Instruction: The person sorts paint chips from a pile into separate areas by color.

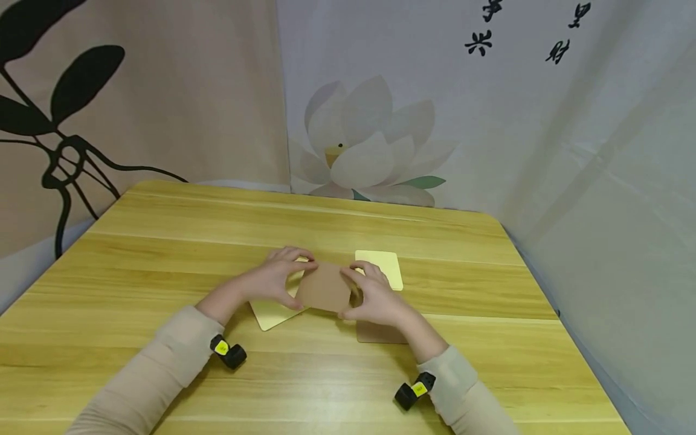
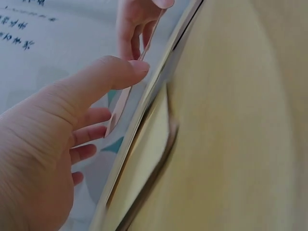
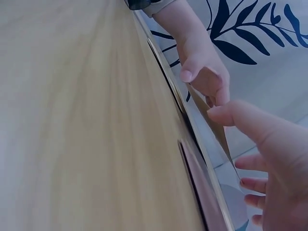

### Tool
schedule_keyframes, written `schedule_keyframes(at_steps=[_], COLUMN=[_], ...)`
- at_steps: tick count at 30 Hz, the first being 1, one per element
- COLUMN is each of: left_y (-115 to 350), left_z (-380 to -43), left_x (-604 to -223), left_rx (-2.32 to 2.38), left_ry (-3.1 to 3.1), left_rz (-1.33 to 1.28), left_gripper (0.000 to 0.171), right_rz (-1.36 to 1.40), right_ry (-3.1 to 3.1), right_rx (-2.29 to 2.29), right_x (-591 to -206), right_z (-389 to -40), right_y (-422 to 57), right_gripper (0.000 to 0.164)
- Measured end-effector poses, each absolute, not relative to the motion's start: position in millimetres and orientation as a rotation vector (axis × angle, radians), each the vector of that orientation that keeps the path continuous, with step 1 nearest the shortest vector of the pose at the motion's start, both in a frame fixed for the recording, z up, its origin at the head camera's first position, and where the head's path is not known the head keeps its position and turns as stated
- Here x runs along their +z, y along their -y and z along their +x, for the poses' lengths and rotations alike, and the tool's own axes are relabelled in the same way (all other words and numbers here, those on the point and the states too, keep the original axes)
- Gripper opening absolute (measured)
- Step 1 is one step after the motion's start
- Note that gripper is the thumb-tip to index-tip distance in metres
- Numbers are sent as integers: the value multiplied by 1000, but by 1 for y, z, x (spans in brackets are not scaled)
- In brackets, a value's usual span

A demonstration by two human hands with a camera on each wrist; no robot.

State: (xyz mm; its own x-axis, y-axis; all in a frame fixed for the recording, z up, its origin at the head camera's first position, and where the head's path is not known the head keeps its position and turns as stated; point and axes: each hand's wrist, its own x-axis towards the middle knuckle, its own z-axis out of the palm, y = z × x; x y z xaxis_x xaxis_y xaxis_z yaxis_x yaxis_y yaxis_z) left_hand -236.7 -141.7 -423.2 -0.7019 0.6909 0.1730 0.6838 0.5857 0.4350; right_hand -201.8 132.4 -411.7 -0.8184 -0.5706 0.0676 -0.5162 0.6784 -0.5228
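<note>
A thin brown square card (image 1: 324, 289) with rounded corners is held up between the two hands, above the table. My left hand (image 1: 274, 278) pinches its left edge between thumb and fingers. At the opposite edge, my right hand (image 1: 377, 299) grips it the same way. In both wrist views the card (image 3: 216, 130) appears almost edge-on. Partly under the left hand lies a pale yellow card (image 1: 272, 315). Another yellow card (image 1: 388, 267) rests behind the right hand, and a brown card (image 1: 375, 332) lies partly covered below the right hand and wrist.
The wooden table (image 1: 217, 380) has rounded far corners. Behind it hangs a pale cloth backdrop (image 1: 489, 139) printed with a lotus, dark leaves and characters. Small black wrist cameras (image 1: 415, 389) are strapped over both beige sleeves (image 1: 152, 374).
</note>
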Motion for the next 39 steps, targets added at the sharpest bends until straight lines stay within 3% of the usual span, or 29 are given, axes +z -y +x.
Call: schedule_keyframes(at_steps=[39], left_y=[28], left_z=[-179], left_x=[-431], left_rx=[730], left_ry=[-2833], left_rz=[1080], left_gripper=[88], right_rz=[-1001], right_ry=[-2624], right_rx=[-690], right_x=[-409], right_z=[-182], right_y=[-242], right_gripper=[91])
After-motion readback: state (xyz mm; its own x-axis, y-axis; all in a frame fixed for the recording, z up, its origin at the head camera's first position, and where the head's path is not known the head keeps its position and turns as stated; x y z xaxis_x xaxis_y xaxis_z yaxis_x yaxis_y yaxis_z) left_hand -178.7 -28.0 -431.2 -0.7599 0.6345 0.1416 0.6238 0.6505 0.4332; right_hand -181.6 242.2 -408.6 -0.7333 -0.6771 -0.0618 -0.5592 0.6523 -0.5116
